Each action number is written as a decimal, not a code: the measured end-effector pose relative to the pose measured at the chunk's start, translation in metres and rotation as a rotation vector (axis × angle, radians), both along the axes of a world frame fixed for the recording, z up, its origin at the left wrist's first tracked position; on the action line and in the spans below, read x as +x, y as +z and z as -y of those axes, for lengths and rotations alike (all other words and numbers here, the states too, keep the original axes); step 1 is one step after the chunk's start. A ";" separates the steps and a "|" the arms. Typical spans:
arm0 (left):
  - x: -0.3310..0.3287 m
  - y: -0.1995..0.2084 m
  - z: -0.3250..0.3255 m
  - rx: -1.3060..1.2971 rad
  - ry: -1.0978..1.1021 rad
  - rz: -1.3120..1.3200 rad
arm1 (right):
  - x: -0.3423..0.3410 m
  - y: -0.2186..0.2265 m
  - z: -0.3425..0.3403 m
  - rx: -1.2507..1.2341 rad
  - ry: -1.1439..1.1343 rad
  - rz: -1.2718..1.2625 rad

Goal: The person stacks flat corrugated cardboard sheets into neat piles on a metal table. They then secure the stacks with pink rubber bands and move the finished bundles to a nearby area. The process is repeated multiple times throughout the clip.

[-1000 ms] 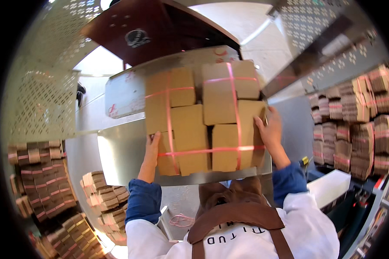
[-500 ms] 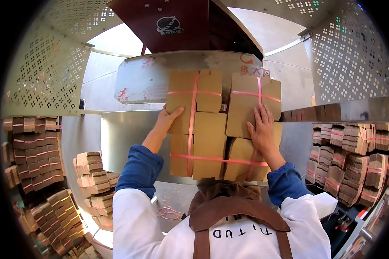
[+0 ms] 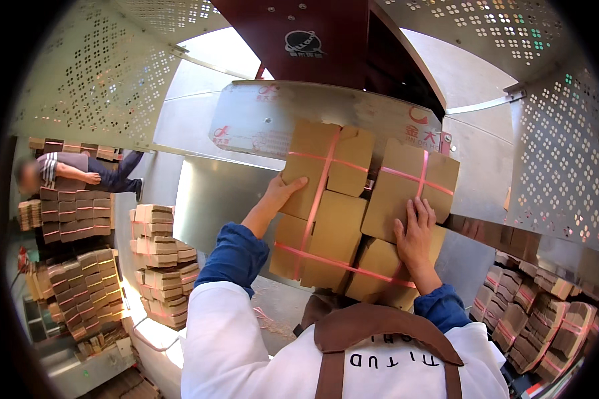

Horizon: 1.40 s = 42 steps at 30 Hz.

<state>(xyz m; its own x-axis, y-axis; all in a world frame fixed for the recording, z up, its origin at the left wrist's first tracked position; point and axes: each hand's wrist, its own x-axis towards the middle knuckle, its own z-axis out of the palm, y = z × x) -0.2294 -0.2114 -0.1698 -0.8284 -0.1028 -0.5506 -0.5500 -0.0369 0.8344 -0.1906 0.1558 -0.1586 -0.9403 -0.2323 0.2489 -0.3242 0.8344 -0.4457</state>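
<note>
Bundles of flat brown cardboard pieces, tied crosswise with pink strapping, lie on a metal surface in front of me. My left hand (image 3: pixel 281 196) holds the side of the left bundle (image 3: pixel 306 176), thumb on top and fingers along its outer edge, partly hidden. My right hand (image 3: pixel 416 233) rests flat with fingers stretched out on the right bundle (image 3: pixel 393 183). Nearer to me, a front row of cardboard (image 3: pixel 336 223) is crossed by a long pink strap (image 3: pixel 319 258). A narrow gap separates the left and right stacks.
Beyond the bundles is a metal plate (image 3: pixel 246 116) under a dark red machine housing (image 3: pixel 299 46). Perforated metal guards (image 3: pixel 100 86) (image 3: pixel 559 153) flank it. Strapped cardboard stacks stand at left (image 3: pixel 160 266) and right (image 3: pixel 539 319). A person (image 3: pixel 73 169) is at the far left.
My view has turned, so the bundles appear tilted and shifted right. A person has come into view at the left. Both hands keep their places on the bundles.
</note>
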 end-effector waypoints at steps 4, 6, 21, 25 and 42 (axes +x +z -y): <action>0.001 0.001 -0.002 -0.014 0.004 -0.014 | 0.000 -0.001 -0.001 0.010 -0.001 0.023; 0.001 0.002 -0.002 0.009 -0.002 -0.029 | -0.001 0.001 0.000 0.016 0.003 0.011; -0.005 0.001 -0.003 0.014 -0.050 0.013 | -0.003 -0.001 0.001 -0.009 -0.039 -0.020; -0.004 -0.007 -0.001 -0.009 -0.058 0.011 | -0.002 0.001 0.002 0.000 -0.043 -0.012; -0.007 -0.016 -0.003 -0.026 -0.073 -0.019 | -0.004 -0.008 -0.007 -0.020 -0.058 -0.049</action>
